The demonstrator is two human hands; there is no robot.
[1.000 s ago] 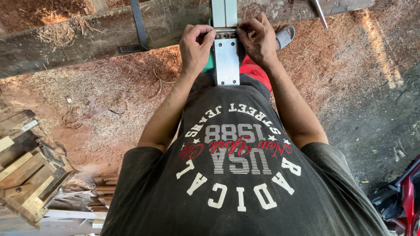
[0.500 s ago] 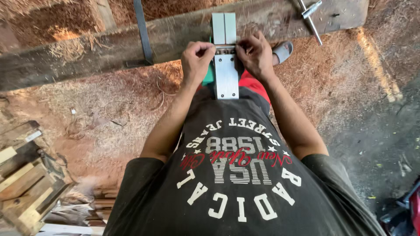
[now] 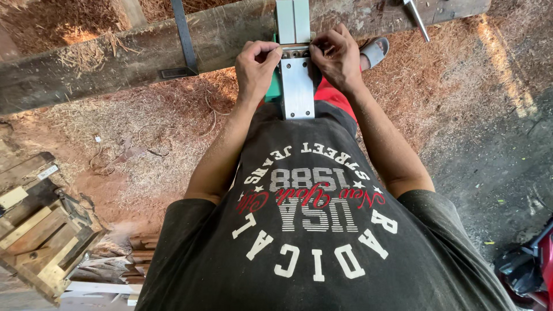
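Head view. The top of the flat grey metal bar (image 3: pixel 297 86) is cut off by the frame edge; its lower end overhangs the rough wooden beam (image 3: pixel 115 63) toward the person. Left hand (image 3: pixel 256 66) and right hand (image 3: pixel 337 55) pinch the bar's sides where it crosses the beam; whatever the fingertips hold there is too small to make out. Sawdust floor (image 3: pixel 449 75) lies beyond the beam; wooden offcuts (image 3: pixel 34 230) lie well left of it.

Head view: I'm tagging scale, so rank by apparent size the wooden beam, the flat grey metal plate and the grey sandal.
1. Long weathered wooden beam
2. Flat grey metal plate
3. Grey sandal, partly hidden
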